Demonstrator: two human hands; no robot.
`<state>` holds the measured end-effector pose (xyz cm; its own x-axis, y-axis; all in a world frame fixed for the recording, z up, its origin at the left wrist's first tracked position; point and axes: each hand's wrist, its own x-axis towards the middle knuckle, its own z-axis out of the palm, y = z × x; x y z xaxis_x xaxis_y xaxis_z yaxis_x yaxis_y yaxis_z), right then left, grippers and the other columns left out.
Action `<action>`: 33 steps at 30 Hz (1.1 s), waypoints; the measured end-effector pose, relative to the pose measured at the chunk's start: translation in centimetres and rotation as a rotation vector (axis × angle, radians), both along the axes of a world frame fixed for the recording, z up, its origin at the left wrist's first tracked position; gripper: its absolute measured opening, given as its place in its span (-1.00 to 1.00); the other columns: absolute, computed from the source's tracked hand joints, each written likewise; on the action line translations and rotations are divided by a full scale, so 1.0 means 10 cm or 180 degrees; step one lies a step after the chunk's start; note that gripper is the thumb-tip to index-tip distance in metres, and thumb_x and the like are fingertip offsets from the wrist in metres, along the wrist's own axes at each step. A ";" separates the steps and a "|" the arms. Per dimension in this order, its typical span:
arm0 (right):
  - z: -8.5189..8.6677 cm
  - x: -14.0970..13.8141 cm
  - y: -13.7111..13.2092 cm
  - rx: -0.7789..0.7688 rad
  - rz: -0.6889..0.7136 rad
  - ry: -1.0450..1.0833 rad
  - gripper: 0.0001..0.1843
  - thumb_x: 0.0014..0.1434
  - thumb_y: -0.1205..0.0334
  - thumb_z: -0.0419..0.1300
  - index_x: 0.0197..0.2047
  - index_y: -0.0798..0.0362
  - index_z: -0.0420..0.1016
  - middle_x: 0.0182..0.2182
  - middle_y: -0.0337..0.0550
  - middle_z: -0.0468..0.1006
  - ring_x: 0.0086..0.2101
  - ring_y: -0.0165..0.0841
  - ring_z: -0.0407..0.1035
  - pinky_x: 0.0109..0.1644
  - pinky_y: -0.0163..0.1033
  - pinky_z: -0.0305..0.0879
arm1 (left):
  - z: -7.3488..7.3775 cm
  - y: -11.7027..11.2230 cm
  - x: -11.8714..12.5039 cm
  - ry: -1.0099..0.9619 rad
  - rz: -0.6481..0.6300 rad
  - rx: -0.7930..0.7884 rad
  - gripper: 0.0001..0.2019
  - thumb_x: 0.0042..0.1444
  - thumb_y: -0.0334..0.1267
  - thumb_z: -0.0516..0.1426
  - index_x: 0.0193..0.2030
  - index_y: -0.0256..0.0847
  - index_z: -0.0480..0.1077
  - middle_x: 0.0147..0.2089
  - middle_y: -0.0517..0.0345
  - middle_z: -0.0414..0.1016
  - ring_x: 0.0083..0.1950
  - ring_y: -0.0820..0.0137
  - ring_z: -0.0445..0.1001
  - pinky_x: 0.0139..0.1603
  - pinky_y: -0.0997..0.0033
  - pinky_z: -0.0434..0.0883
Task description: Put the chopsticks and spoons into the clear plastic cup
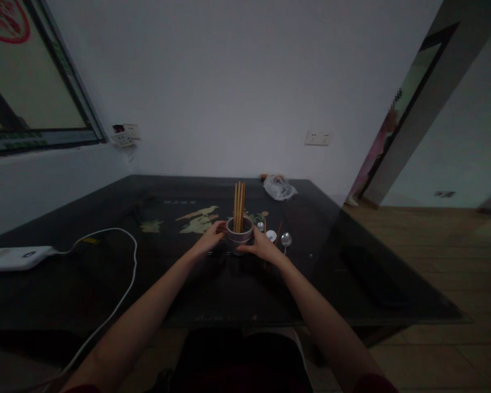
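Note:
A round cup (240, 238) with several chopsticks (239, 207) standing upright in it is between my two hands on the dark table. My left hand (211, 238) curls its fingers at the cup's left side, by what looks like a handle. Against the right side, my right hand (262, 244) grips the cup with the thumb across its front. Just right of that hand lie a metal spoon (286, 239), a small white piece (271, 236) like a spoon or dish, and another small shiny spoon (261, 225), with thin sticks among them.
A crumpled clear plastic bag (279, 188) lies at the table's back edge. On the left, a white power bank (18, 257) trails a white cable (134, 256) over the front edge. A dark flat object (372, 275) lies at right. A person (376, 147) stands by the doorway.

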<state>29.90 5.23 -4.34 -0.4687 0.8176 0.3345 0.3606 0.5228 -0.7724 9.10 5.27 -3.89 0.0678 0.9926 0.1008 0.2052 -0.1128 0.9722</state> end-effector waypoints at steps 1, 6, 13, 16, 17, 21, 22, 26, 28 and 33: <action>0.00 0.00 0.00 0.0016 0.0007 0.0007 -0.03 -0.14 0.03 0.39 0.27 0.07 0.06 0.13 0.06 0.34 0.14 -0.16 0.23 0.20 -0.04 0.13 | 0.00 0.00 -0.01 0.0039 -0.0047 -0.0023 -0.61 -0.12 -0.48 0.07 -0.07 -0.26 0.31 -0.02 -0.04 0.45 -0.04 0.32 0.47 -0.15 0.37 0.42; 0.03 0.02 0.01 -0.0080 0.0002 0.0109 -0.08 -0.13 0.07 0.39 0.25 0.04 0.10 0.10 0.04 0.36 0.10 -0.18 0.27 0.18 -0.04 0.18 | -0.04 0.01 -0.07 0.0256 -0.0159 0.0054 -0.61 -0.18 -0.52 0.05 -0.12 -0.24 0.34 -0.09 0.01 0.49 -0.05 0.30 0.48 -0.07 0.28 0.42; 0.06 0.23 0.07 -0.0541 -0.0123 0.0229 -0.07 -0.16 0.12 0.41 0.23 0.03 0.09 -0.04 0.00 0.46 -0.06 -0.23 0.41 0.00 -0.11 0.35 | -0.11 0.08 -0.15 0.0455 -0.0416 0.0233 -0.66 -0.11 -0.41 0.08 -0.11 -0.26 0.34 -0.06 0.00 0.49 -0.05 0.29 0.47 0.00 0.25 0.41; 0.07 0.35 0.15 -0.0561 -0.0408 0.0254 -0.20 -0.11 0.09 0.38 0.17 0.06 0.18 -0.10 -0.02 0.48 -0.15 -0.28 0.44 -0.10 -0.16 0.37 | -0.13 0.11 -0.20 0.0806 -0.0517 0.0264 -0.68 -0.09 -0.38 0.06 -0.13 -0.26 0.35 -0.07 0.01 0.49 -0.07 0.30 0.47 0.01 0.26 0.39; 0.08 0.39 0.18 -0.0517 -0.0503 0.0279 -0.28 -0.07 0.09 0.35 0.14 0.06 0.23 -0.14 -0.04 0.50 -0.19 -0.30 0.45 -0.14 -0.19 0.37 | -0.13 0.11 -0.21 0.0929 -0.0546 0.0272 -0.68 -0.08 -0.37 0.05 -0.12 -0.26 0.35 -0.07 0.01 0.49 -0.08 0.31 0.48 0.00 0.27 0.39; 0.15 0.53 0.24 -0.0183 -0.0956 0.0105 -0.64 0.10 0.02 0.18 -0.12 0.10 0.43 -0.34 -0.13 0.55 -0.34 -0.36 0.45 -0.27 -0.29 0.32 | -0.05 0.08 -0.28 0.1479 -0.0477 0.0362 -0.71 -0.02 -0.30 0.03 -0.14 -0.30 0.38 -0.13 -0.01 0.50 -0.15 0.29 0.47 -0.11 0.31 0.39; 0.17 0.56 0.24 -0.0122 -0.1126 -0.0088 -0.67 0.13 0.01 0.14 -0.22 0.10 0.47 -0.38 -0.14 0.55 -0.37 -0.35 0.44 -0.29 -0.30 0.30 | -0.02 0.07 -0.30 0.1647 -0.0439 0.0372 -0.73 0.00 -0.28 0.02 -0.17 -0.30 0.39 -0.18 0.00 0.51 -0.18 0.28 0.47 -0.14 0.32 0.38; 0.23 0.61 0.19 -0.0162 -0.1777 -0.1143 -0.69 0.15 0.00 0.12 -0.38 0.07 0.47 -0.41 -0.11 0.56 -0.35 -0.31 0.44 -0.30 -0.30 0.23 | 0.07 0.01 -0.34 0.2171 -0.0517 0.0205 -0.80 0.04 -0.26 -0.03 -0.41 -0.28 0.38 -0.42 0.07 0.48 -0.35 0.33 0.46 -0.28 0.38 0.34; 0.24 0.57 0.14 -0.0270 -0.1897 -0.1582 -0.71 0.15 -0.02 0.13 -0.32 0.05 0.46 -0.33 -0.07 0.57 -0.28 -0.27 0.45 -0.28 -0.29 0.22 | 0.08 -0.02 -0.34 0.2196 -0.0727 -0.0037 -0.80 0.04 -0.23 -0.02 -0.45 -0.27 0.34 -0.46 0.09 0.46 -0.41 0.36 0.45 -0.35 0.41 0.33; 0.24 0.39 -0.01 -0.0405 -0.1900 -0.2343 -0.59 0.19 -0.11 0.04 -0.15 0.07 0.38 -0.19 0.07 0.55 -0.13 -0.13 0.44 -0.17 -0.18 0.24 | 0.06 -0.09 -0.28 0.2199 -0.0931 -0.0298 -0.75 0.03 -0.08 0.02 -0.39 -0.25 0.32 -0.42 0.09 0.49 -0.42 0.37 0.45 -0.41 0.44 0.32</action>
<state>33.76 5.10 -1.97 -0.0200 0.9997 0.0141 0.9586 0.0232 -0.2838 6.30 4.35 -3.26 0.3469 0.9268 -0.1440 0.7460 -0.1795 0.6413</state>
